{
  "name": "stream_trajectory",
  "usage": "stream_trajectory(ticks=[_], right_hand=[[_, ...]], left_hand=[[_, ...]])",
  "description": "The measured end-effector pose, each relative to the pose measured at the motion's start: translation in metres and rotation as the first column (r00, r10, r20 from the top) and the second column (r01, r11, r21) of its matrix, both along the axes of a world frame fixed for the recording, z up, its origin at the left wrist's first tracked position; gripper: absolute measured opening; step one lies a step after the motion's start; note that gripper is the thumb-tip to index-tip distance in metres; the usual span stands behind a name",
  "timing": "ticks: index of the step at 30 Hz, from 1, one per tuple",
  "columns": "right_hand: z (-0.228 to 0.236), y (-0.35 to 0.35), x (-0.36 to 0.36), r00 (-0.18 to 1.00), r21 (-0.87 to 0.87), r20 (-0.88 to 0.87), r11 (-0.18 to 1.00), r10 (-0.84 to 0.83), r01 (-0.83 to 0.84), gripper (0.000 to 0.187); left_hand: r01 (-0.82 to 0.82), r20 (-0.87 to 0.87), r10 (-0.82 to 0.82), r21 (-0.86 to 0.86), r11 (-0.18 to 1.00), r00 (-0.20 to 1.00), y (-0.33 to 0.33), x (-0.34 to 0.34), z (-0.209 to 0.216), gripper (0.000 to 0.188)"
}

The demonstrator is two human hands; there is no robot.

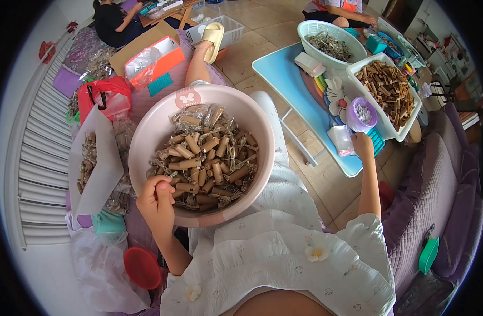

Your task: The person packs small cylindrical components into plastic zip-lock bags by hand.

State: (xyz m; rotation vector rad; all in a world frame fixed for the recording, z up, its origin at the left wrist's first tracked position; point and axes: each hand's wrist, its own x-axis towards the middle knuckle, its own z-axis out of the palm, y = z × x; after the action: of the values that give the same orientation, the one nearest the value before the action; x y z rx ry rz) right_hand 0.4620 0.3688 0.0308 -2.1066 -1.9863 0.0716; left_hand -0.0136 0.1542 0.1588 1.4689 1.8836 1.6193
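Note:
A big pale pink basin (141, 124) rests on my lap, filled with short brown cylinders and dried, stringy plant bits (199, 158), some in clear plastic. My left hand (156, 203) is at the basin's near left rim, its fingers curled in against the thumb; whatever they may hold does not show. Over the blue table (278, 71), my right hand (362, 146) is closed beside a stack of clear plastic bags (340, 139). Just beyond it stands a purple cup (362, 115) with small whitish pieces inside. The fingertips of my right hand are hidden.
A white tray (352, 79) of brown pieces and a pale green basin (307, 39) of dried plant matter stand on the table. An orange box (165, 58), a red bag (107, 97) and a red bowl (142, 267) are at my left. Two people sit at the far side.

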Motion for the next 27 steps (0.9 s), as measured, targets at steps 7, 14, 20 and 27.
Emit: stream_trajectory(ticks=[7,14,20,27], right_hand=[[0.071,-0.026,-0.074,0.935,0.357,0.035,0.870,0.352,-0.341,0.007],[0.165,-0.107,-0.220,0.171,0.388,0.468,-0.028,0.867,-0.921,0.017],[0.182,-0.114,-0.285,-0.138,0.349,0.548,-0.375,0.825,-0.859,0.013],[0.183,-0.075,-0.311,-0.132,0.483,0.329,-0.287,0.935,-0.827,0.015]], left_hand=[[0.084,0.334,-0.114,0.103,0.991,0.936,-0.002,-0.004,-0.002,0.032],[0.679,0.506,-0.572,-0.039,0.733,0.646,0.008,0.018,0.010,0.069],[0.798,0.561,-0.575,-0.327,0.507,0.595,-0.005,0.013,0.031,0.018],[0.775,0.541,-0.565,-0.327,0.540,0.622,-0.030,-0.017,0.015,0.020]])
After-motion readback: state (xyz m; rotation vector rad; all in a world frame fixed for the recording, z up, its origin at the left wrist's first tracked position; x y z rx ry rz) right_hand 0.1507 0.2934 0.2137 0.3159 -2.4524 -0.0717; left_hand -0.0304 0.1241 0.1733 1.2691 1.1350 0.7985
